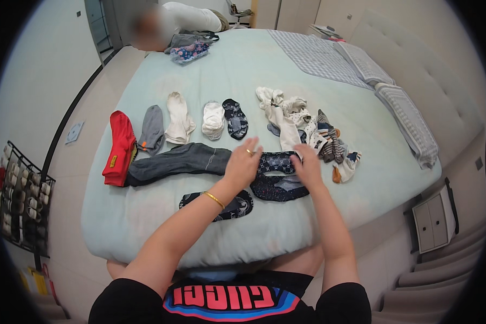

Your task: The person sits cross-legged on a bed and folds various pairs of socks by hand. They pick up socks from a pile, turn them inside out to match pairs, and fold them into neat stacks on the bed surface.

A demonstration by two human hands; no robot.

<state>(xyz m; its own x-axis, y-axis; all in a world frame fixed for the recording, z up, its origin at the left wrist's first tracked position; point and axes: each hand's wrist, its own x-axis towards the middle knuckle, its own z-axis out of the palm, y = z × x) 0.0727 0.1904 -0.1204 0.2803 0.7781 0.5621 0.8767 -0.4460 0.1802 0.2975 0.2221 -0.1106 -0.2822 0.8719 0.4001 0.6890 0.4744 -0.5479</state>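
My left hand (242, 163) lies flat, fingers spread, on the dark patterned sock (278, 177), and my right hand (309, 167) presses its other end, fingers closed on the fabric. Just left of my left hand stretch grey leggings (178, 162); below it, another dark sock (237, 207). Beyond my right hand, a sock pile (308, 127) on the bed (243, 70).

Bed (243, 70) under pale green sheet; sock row (200, 121); sock heap (308, 129); grey pillows (383, 92) at head.
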